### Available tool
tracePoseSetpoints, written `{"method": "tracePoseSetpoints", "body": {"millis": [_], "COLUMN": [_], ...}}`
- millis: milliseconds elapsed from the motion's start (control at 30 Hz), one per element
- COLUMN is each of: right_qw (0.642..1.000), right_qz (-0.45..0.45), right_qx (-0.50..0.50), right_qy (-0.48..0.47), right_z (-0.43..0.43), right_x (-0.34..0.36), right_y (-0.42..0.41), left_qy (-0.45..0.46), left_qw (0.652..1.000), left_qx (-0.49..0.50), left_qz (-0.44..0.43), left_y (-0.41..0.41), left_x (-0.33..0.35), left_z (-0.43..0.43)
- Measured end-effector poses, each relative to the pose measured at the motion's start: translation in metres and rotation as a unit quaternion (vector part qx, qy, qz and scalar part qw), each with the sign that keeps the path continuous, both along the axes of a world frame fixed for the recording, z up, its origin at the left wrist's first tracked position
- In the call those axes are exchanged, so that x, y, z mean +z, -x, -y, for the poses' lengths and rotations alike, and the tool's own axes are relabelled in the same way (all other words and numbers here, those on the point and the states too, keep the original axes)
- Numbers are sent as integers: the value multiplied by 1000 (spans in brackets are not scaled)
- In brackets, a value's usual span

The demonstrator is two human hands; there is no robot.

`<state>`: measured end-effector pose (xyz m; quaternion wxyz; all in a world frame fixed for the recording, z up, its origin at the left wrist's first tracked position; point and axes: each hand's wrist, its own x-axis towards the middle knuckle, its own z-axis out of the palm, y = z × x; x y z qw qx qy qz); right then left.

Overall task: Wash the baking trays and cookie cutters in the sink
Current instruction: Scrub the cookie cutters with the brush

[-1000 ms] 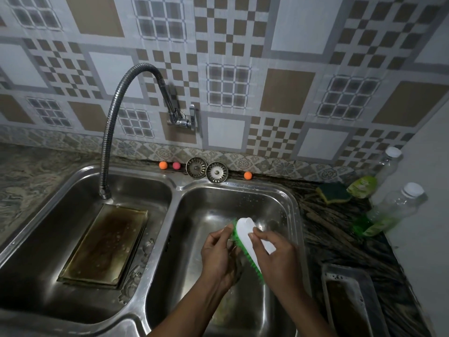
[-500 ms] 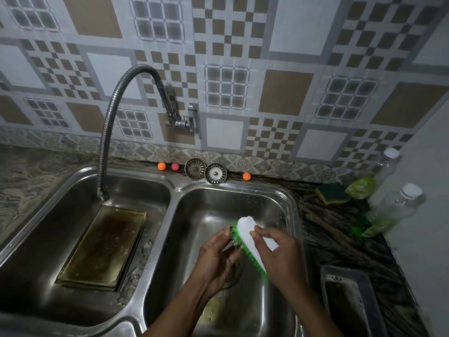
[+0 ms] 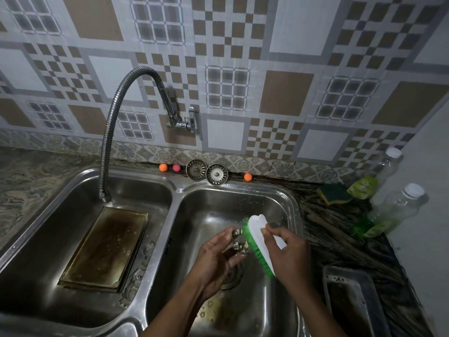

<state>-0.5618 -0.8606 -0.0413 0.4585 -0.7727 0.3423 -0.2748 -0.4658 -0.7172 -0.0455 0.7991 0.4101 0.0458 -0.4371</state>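
Over the right basin of the steel double sink [image 3: 295,205], my left hand [image 3: 216,259] cups a small metal cookie cutter [image 3: 239,242]. My right hand [image 3: 289,254] grips a white scrubbing brush with green bristles [image 3: 257,233], and the bristles press against the cutter. A stained brown baking tray [image 3: 104,246] lies flat in the left basin under the hose tap's outlet [image 3: 105,197]. A second metal tray [image 3: 352,300] rests on the counter at the lower right. More metal cutters [image 3: 136,276] lie on the divider between the basins.
Two sink strainers [image 3: 206,171] and three small coloured balls [image 3: 163,167] line the back ledge. A green-yellow sponge [image 3: 335,193] and two bottles of green liquid [image 3: 386,215] stand on the dark counter to the right. A white wall bounds the right side.
My left hand has opened out under the cutter, so the cutter now shows in the palm. The brush has shifted slightly right and stays against it.
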Motion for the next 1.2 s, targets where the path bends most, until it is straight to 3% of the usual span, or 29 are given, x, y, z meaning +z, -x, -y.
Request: {"method": "tracePoseSetpoints", "body": {"millis": [300, 467, 600, 767, 933, 1200], "right_qw": [1000, 1000, 999, 999, 998, 997], "right_qz": [6, 8, 48, 7, 29, 5], "right_qx": [-3, 17, -23, 40, 45, 68], "right_qy": [-4, 9, -14, -34, -25, -28], "right_z": [-3, -13, -6, -6, -12, -9], "right_x": [3, 2, 8, 10, 13, 8], "right_y": [0, 6, 8, 7, 3, 7], "left_qy": [-17, -83, -125, -145, -191, -188], "left_qw": [1000, 995, 990, 980, 961, 965], "left_qx": [4, -18, -23, -90, -167, -75], "left_qz": [-22, 46, 66, 99, 106, 169], "left_y": [3, 3, -2, -1, 4, 2], "left_x": [-2, -6, -8, -7, -3, -3], "left_z": [5, 9, 9, 11, 12, 11]}}
